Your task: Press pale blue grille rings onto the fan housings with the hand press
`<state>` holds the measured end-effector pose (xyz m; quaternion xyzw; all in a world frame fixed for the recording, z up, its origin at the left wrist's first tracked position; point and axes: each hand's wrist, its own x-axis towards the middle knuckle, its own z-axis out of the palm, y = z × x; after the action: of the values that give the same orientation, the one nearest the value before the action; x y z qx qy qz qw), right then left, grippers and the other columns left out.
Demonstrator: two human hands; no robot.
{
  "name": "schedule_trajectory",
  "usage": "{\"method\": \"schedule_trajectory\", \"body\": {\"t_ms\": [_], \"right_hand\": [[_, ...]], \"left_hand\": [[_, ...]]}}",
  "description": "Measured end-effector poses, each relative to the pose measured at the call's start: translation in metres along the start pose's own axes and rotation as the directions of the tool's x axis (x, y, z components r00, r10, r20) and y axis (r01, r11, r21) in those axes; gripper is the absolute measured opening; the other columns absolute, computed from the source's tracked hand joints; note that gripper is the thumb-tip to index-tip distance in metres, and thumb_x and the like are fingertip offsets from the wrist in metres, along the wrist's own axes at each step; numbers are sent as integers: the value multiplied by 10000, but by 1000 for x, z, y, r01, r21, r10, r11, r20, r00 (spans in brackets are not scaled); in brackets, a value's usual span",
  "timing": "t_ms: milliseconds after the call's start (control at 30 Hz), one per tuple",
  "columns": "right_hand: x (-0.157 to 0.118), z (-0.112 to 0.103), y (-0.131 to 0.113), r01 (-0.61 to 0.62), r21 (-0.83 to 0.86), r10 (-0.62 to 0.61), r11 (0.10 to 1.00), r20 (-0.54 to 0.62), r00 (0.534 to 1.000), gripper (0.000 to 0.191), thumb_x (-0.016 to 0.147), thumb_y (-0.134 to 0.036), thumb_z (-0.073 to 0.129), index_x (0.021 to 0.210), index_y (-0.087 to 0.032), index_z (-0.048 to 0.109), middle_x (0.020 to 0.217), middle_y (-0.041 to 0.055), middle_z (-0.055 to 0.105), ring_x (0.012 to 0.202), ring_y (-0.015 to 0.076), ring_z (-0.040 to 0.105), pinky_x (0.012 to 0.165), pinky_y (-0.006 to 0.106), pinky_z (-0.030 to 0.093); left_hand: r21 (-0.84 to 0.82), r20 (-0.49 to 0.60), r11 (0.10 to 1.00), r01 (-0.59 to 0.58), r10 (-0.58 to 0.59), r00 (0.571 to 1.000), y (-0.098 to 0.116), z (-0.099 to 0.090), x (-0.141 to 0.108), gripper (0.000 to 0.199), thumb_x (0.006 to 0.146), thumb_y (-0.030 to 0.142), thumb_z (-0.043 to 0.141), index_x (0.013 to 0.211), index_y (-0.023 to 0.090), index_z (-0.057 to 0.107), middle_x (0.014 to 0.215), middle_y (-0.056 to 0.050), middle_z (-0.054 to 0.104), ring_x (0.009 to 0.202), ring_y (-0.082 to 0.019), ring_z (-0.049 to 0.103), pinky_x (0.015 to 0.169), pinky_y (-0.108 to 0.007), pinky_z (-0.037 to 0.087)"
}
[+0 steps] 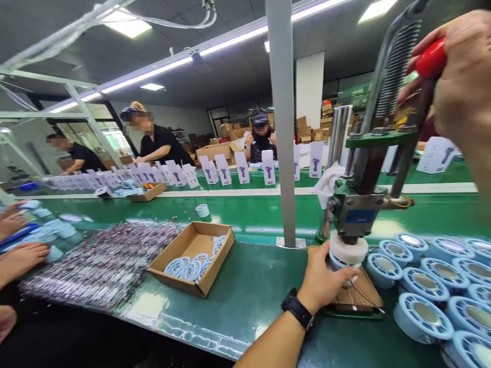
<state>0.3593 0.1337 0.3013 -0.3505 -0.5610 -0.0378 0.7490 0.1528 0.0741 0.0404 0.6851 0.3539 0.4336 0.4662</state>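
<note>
With a black watch on its wrist, my left hand (326, 286) is closed round a light-blue round part (337, 263) on the base of a hand press (360, 204). The press's white round head (349, 247) sits right on top of that part, and my fingers hide much of it. Thin wires trail over the brown pad (368, 291) below. Up at the top right, my right hand (464, 76) is wrapped round the red knob (431, 59) of the press lever. Several light-blue round housings with silver centres (425, 281) stand close by the press on the right.
A cardboard box (192, 283) holding light-blue rings lies left of the press. Beyond it is a mat of wired parts (103, 260), with a co-worker's hands (26, 258) at the far left. A grey post (282, 128) rises behind; white boxes (242, 167) line the far side.
</note>
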Motion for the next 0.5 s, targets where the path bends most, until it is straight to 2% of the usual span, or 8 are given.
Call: {"method": "schedule_trajectory", "body": {"t_ms": [100, 200, 300, 400, 500], "right_hand": [[9, 2, -4, -21, 41, 21, 999, -6, 1000, 333, 956, -202, 346, 945, -50, 642, 706, 44, 625, 418, 39, 534, 408, 171, 359], [17, 2, -7, -109, -55, 113, 993, 69, 991, 382, 999, -205, 240, 1063, -47, 582, 824, 51, 658, 421, -4, 535, 437, 148, 345], [23, 2, -11, -163, -142, 181, 976, 126, 975, 369, 1012, -207, 215, 1113, -79, 546, 922, 37, 651, 441, -18, 545, 448, 145, 346], [23, -2, -22, -147, -148, 168, 978, 145, 975, 352, 1018, -200, 214, 1068, -107, 549, 892, 11, 625, 448, -16, 538, 450, 142, 360], [6, -22, -45, -62, -99, 76, 993, 146, 986, 325, 1005, -170, 251, 974, -124, 571, 850, 13, 597, 488, -3, 547, 473, 141, 404]], "left_hand": [[12, 7, 1000, -3, 3, 1000, -1, 0, 2, 601, 661, 165, 796, 1232, 187, 610, 1207, -57, 691, 1079, -232, 627, 984, -341, 463], [51, -3, 999, 1, -1, 1000, -5, 2, 5, 730, 625, 117, 786, 1305, 193, 531, 1299, -72, 638, 1161, -247, 587, 1053, -370, 407], [103, -17, 995, 12, -10, 1000, -7, 3, 7, 688, 674, 121, 723, 1321, 188, 502, 1325, -84, 617, 1195, -251, 567, 1062, -386, 388], [153, -11, 988, 26, -25, 1000, -6, 1, 9, 621, 690, 143, 703, 1286, 178, 531, 1275, -86, 645, 1151, -256, 591, 1024, -387, 413], [192, -1, 980, 43, -43, 999, -3, -2, 9, 590, 691, 156, 696, 1263, 183, 553, 1214, -76, 673, 1101, -261, 613, 981, -386, 438]]}}
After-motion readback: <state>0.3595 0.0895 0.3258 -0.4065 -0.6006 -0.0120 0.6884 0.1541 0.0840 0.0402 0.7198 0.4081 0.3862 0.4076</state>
